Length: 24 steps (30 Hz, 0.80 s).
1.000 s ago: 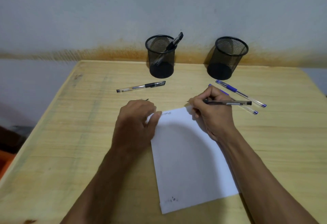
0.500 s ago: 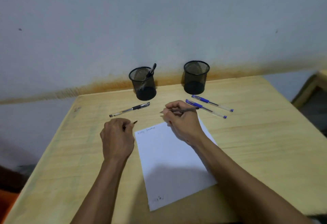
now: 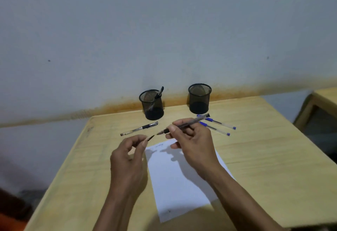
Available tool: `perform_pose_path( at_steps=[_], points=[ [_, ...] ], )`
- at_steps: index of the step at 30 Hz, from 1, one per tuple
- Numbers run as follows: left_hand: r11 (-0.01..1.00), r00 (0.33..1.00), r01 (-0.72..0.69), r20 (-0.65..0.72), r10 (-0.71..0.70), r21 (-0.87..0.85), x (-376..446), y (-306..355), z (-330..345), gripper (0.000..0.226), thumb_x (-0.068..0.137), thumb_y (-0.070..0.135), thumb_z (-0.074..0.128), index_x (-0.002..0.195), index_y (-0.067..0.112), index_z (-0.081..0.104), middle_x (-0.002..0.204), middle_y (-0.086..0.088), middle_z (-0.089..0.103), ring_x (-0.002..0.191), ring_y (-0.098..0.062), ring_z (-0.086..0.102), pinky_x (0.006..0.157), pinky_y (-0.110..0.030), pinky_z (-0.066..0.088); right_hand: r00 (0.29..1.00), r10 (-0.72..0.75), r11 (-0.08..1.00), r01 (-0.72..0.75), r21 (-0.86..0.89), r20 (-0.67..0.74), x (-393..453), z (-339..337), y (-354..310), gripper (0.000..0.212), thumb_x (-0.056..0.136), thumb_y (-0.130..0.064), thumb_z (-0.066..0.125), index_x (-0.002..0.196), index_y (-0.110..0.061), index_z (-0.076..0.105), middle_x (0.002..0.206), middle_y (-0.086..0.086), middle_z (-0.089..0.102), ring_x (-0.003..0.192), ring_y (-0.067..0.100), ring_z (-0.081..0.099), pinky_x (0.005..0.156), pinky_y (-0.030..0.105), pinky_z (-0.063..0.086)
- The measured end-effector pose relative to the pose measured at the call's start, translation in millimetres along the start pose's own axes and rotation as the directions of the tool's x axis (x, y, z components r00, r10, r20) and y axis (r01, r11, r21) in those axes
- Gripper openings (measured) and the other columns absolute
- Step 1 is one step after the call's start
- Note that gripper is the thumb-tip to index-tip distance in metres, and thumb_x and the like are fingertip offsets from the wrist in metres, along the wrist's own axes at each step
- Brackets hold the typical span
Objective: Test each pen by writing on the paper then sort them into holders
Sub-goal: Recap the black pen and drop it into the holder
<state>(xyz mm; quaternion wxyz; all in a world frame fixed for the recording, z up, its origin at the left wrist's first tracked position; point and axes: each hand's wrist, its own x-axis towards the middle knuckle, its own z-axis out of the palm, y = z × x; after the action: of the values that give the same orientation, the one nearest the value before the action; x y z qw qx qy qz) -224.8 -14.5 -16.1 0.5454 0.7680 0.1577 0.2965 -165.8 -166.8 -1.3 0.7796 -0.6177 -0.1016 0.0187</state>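
My right hand [image 3: 191, 143] holds an uncapped black pen [image 3: 189, 123] above the top edge of the white paper [image 3: 180, 179], its tip pointing left. My left hand [image 3: 129, 157] pinches the pen's black cap [image 3: 150, 138] just left of that tip, a small gap apart. Faint writing sits at the paper's top. A capped black pen [image 3: 139, 128] lies on the table behind my left hand. Two blue pens [image 3: 217, 125] lie behind my right hand. The left mesh holder [image 3: 152, 104] has one black pen in it; the right mesh holder [image 3: 199, 98] looks empty.
The wooden table [image 3: 264, 148] stands against a grey wall with an orange stain along its base. A second wooden table corner [image 3: 324, 95] shows at the far right. The table's left edge drops to a dark floor.
Both hands have lifted off the paper. My right hand turned the pen tip leftward, and my left hand raised the cap toward it. The camera has tilted up and back.
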Motion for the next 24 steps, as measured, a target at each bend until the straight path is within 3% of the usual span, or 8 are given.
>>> perform_pose_path(
  at_steps=[4,12,18,24],
  points=[
    [0.999,0.998,-0.036,0.052,0.037,-0.027,-14,9,-4,0.013,0.091,0.011,0.067,0.088,0.023,0.071,0.090,0.005,0.072,0.088,0.001,0.064,0.068,-0.004,0.043,0.999,-0.054,0.995,0.053,-0.079,-0.006,-11,-1,-6,0.004,0.094,-0.019,0.071,0.095,-0.016,0.073,0.088,0.006,0.078,0.087,0.016,0.076,0.061,0.023,0.058],
    [0.994,0.986,-0.110,0.125,0.110,-0.007,-20,6,-7,0.013,0.089,0.017,0.069,0.087,0.030,0.071,0.089,0.008,0.070,0.091,-0.010,0.064,0.077,-0.010,0.043,0.998,-0.054,0.985,0.058,-0.161,0.032,-13,-4,0,0.005,0.092,-0.021,0.074,0.093,-0.016,0.075,0.081,-0.003,0.076,0.086,0.013,0.073,0.060,0.024,0.057],
    [0.994,0.981,-0.110,0.161,0.111,-0.012,-21,8,-4,0.017,0.088,0.016,0.069,0.087,0.032,0.072,0.089,0.011,0.071,0.092,-0.009,0.065,0.075,-0.011,0.047,0.998,-0.023,0.971,0.034,-0.236,0.051,-14,-3,6,0.004,0.089,-0.032,0.077,0.090,-0.028,0.077,0.084,-0.013,0.078,0.090,0.006,0.072,0.084,0.047,0.062],
    [0.989,0.983,-0.151,0.102,0.150,-0.006,-17,10,3,0.021,0.085,0.009,0.073,0.085,0.030,0.074,0.083,0.007,0.070,0.085,-0.013,0.067,0.069,-0.018,0.052,0.999,0.005,0.995,-0.008,-0.101,-0.035,-14,4,9,0.010,0.087,-0.026,0.081,0.089,-0.016,0.078,0.077,-0.003,0.077,0.074,0.005,0.069,0.062,0.026,0.056]
  ],
)
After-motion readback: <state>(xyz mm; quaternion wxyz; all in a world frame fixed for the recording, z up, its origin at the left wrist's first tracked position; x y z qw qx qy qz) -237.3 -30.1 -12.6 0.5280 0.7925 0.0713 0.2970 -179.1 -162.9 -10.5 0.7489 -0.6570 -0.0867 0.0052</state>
